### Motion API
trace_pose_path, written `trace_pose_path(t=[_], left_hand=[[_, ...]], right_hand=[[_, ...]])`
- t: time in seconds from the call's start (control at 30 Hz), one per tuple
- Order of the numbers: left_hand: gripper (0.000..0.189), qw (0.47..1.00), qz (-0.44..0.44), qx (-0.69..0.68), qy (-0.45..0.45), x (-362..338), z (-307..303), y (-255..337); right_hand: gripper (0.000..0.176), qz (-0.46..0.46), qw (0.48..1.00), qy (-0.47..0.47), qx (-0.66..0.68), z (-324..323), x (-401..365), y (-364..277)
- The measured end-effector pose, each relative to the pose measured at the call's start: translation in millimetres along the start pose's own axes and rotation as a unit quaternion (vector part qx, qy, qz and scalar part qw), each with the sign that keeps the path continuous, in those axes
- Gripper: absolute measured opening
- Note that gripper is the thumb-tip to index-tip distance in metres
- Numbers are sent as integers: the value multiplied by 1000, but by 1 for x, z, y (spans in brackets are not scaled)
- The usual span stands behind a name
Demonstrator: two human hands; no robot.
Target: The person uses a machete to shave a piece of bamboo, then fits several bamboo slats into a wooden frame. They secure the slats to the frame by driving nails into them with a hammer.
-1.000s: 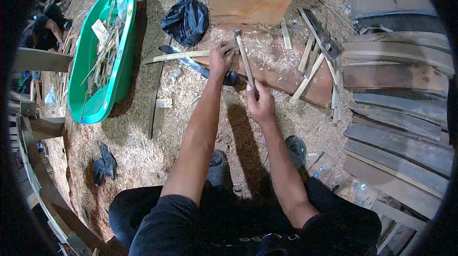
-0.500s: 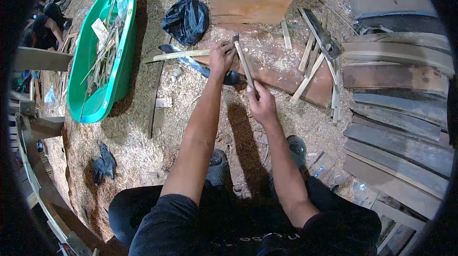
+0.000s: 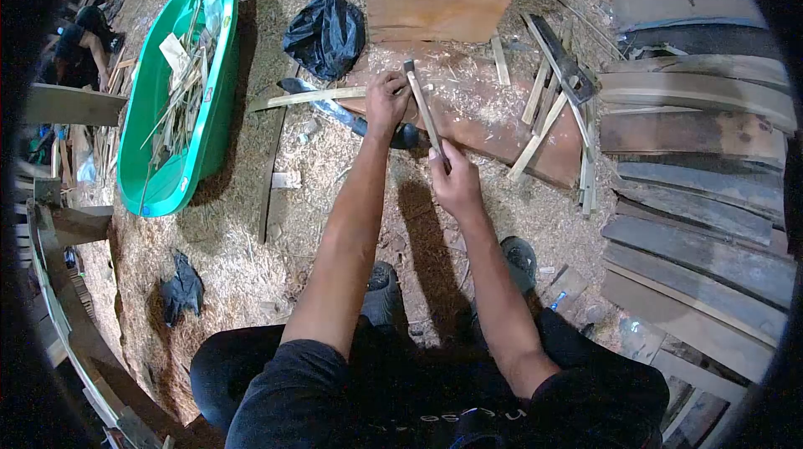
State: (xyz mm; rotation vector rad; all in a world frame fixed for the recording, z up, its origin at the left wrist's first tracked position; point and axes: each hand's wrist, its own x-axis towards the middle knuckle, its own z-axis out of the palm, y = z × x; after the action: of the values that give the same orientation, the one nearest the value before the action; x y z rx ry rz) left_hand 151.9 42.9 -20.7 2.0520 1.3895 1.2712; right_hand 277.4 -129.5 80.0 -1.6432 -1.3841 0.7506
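My right hand [image 3: 456, 179] is wrapped round the wooden handle of a hammer [image 3: 425, 112], whose dark head points away from me. Closed fingers of my left hand [image 3: 387, 104] grip the end of a pale wooden strip [image 3: 322, 96], which stretches out to the left. The hammer head is just right of these fingers, and whether it touches anything cannot be made out. Under both lies a reddish-brown board [image 3: 473, 127] strewn with wood shavings. A dark curved object [image 3: 355, 125] passes beneath the strip and my left wrist.
A green tub [image 3: 219, 114] with wood scraps stands at left, near a black plastic bag [image 3: 326, 35]. An upright wooden panel [image 3: 439, 6] is at the far side. Loose strips and a hand saw [image 3: 562, 60] lie right of the board, beside stacked planks [image 3: 694, 131]. A person [image 3: 88, 48] is far left.
My right hand and the hammer have shifted slightly left, bringing the hammer head nearer my left fingers. My left hand keeps its hold on the strip, almost in the same place.
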Motion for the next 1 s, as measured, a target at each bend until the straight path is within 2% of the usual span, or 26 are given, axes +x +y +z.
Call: trace_pose_path(t=[0.03,0.07,0.17,0.27,0.4,0.5,0.6,0.7,0.73,0.83,0.87,0.97,1.0], left_hand=[[15,1000,2,-2,-1,2,0,-2],[15,1000,-1,-2,6,3,1,-4],[16,1000,-22,4,-8,-1,1,-2],[18,998,-38,19,-43,4,-1,0],[18,998,-43,21,-30,-5,3,-8],[17,999,-38,-4,-16,-1,9,-12],[19,999,-44,-11,-10,-3,9,-14],[19,999,-35,6,-16,-3,7,-10],[18,999,-46,-1,-21,-2,7,-9],[18,999,-35,22,-21,-2,6,-9],[18,999,-32,14,-20,-4,5,-9],[17,999,-28,-14,-30,-1,1,-4],[17,998,-33,-24,-41,-1,0,-4]], right_hand=[[31,-22,1000,11,-14,2,2,1],[30,20,999,7,27,0,-2,2],[30,64,997,-18,46,-2,-2,-5],[34,26,1000,-11,-12,4,-3,18],[32,26,998,4,57,-1,-3,1],[28,14,1000,-6,-21,-1,0,3],[24,0,998,14,55,-1,2,2],[24,42,998,-30,22,-8,3,-6],[26,-4,1000,-15,-6,-4,4,4],[27,62,998,-13,29,-5,1,3],[28,24,998,27,60,-4,2,3],[29,85,996,-4,22,-15,11,-4],[28,57,998,3,4,-15,15,0]])
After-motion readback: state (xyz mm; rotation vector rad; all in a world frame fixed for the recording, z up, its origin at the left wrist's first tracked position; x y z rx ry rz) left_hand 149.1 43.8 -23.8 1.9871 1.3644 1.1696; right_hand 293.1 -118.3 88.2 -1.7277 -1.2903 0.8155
